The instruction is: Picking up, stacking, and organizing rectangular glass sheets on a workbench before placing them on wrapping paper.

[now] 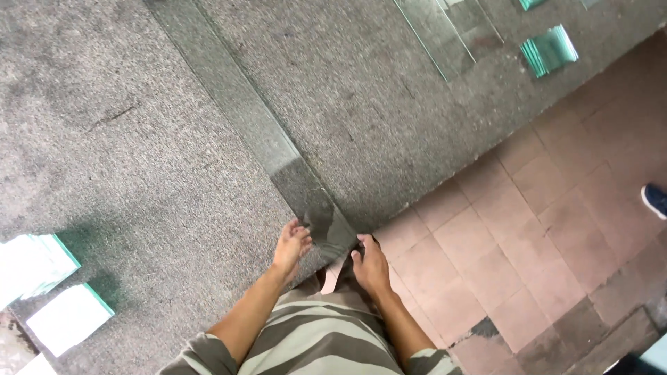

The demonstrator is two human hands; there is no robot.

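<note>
A long narrow strip of clear glass (264, 132) lies across a grey carpeted table (139, 160), running from the far left toward me. Its near end sticks out past the table edge. My left hand (292, 244) grips the left side of that near end. My right hand (368, 264) holds the right corner of the same end, fingers curled under it. Both forearms reach out over my striped shirt.
Stacks of small glass squares (52, 288) sit at the table's left edge. More glass panes (451, 28) and a green-edged stack (550, 50) lie at the far right. Reddish floor tiles (528, 229) spread to the right, with another person's blue shoe (654, 200).
</note>
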